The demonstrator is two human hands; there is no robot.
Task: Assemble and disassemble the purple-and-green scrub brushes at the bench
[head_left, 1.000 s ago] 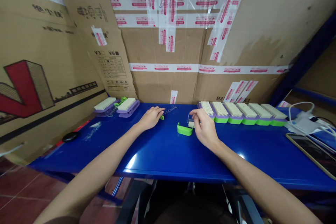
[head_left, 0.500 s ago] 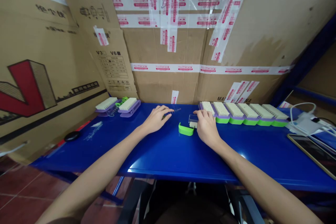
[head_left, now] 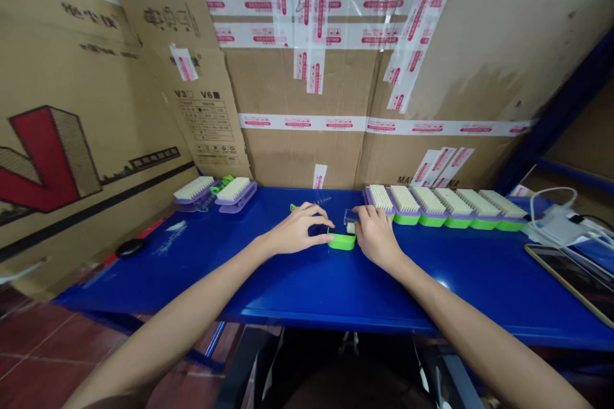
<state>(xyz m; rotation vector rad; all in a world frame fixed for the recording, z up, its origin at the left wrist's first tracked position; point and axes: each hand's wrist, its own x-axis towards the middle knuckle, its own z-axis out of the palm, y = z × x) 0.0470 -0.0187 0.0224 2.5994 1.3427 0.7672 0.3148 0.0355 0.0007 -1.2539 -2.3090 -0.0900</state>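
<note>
My right hand (head_left: 377,233) is closed on a scrub brush part, mostly hidden by the fingers. A clear plastic piece (head_left: 348,216) and a cream block (head_left: 351,228) of it show at the fingertips. Just left of it, on the blue table, lies a bright green curved shell (head_left: 341,243). My left hand (head_left: 303,230) has its thumb and fingers apart, the thumb tip at the shell's left end. Behind the left hand lies a small coil spring (head_left: 323,200). A small green piece (head_left: 293,208) peeks out past its knuckles.
Several scrub brushes (head_left: 451,202), bristles up, stand in a row at the back right. Purple brush parts (head_left: 237,196) lie at the back left. A phone (head_left: 570,275) and white cables (head_left: 551,223) are at the right. Cardboard (head_left: 297,153) walls the back; a black disc (head_left: 130,248) is left.
My left hand has left the spring and come toward me and right to the green shell. The shell has shifted slightly nearer. My right hand stays closed on the brush part.
</note>
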